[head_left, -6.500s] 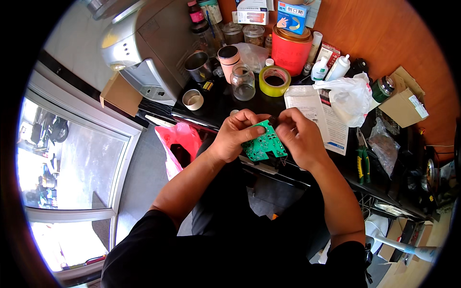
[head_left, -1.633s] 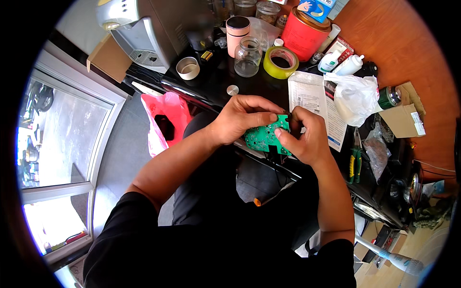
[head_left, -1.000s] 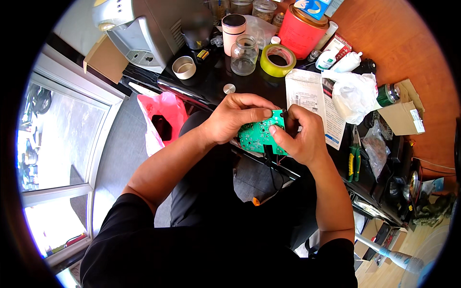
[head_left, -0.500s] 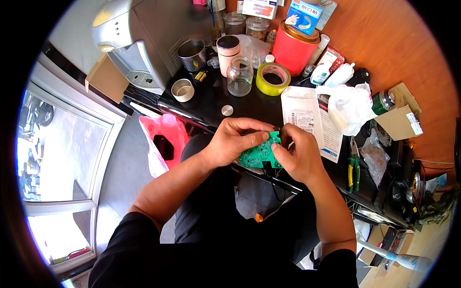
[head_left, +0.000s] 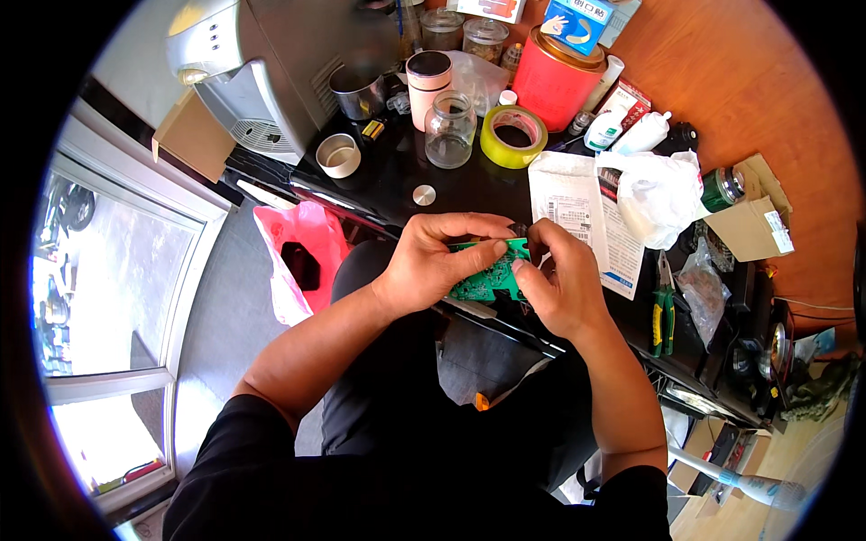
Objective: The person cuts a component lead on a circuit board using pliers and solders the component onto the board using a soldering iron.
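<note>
Between my two hands is a green circuit board [head_left: 487,281], held up over the front edge of the black table [head_left: 374,200]. My left hand [head_left: 431,261] grips its upper left side, thumb lying across the face and fingers behind. At the right end my right hand [head_left: 564,278] pinches the board, its thumb on the face and the fingers curled round the back. A small dark part shows at the board's top edge between the two hands; what it is I cannot make out. My fingertips behind the board are hidden.
Beyond my hands stand a glass jar [head_left: 450,133], a yellow tape roll [head_left: 513,137], a steel cup [head_left: 339,157] and a red canister [head_left: 561,81]. Papers [head_left: 577,212], a white plastic bag [head_left: 658,198] and pliers [head_left: 663,311] lie to the right. A pink bag [head_left: 302,261] hangs at the left.
The board is tilted more, so its face looks shorter, and both hands have risen slightly with it. The hanging dark cable below it no longer shows clearly.
</note>
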The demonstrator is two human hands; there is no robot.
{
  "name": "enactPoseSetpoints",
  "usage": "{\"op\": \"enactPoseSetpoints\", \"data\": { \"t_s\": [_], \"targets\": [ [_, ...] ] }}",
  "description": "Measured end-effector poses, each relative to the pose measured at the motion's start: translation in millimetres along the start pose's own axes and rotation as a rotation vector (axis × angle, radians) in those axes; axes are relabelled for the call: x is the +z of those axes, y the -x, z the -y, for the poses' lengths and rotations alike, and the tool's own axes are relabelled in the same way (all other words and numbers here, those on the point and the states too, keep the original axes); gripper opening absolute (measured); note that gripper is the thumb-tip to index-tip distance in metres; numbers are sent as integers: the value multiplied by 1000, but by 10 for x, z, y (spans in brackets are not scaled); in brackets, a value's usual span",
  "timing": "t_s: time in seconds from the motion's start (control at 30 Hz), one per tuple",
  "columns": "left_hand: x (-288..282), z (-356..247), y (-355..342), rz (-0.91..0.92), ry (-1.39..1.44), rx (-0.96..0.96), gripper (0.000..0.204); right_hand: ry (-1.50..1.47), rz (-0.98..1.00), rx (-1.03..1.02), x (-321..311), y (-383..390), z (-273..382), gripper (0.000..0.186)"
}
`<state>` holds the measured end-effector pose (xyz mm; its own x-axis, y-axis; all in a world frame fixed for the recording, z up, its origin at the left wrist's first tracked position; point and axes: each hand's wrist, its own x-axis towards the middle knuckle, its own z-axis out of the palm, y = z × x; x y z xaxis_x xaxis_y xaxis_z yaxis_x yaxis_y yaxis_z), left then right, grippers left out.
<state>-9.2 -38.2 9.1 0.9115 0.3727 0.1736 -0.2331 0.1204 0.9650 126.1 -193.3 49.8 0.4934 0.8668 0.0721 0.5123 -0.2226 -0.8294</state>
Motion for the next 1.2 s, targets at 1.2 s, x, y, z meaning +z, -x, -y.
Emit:
{"op": "enactPoseSetpoints", "data": {
  "t_s": [1.2],
  "targets": [
    [-39,3,-81,-60,421,-337,20,-164,53,61,17,-36,-177,39]
  ]
}}
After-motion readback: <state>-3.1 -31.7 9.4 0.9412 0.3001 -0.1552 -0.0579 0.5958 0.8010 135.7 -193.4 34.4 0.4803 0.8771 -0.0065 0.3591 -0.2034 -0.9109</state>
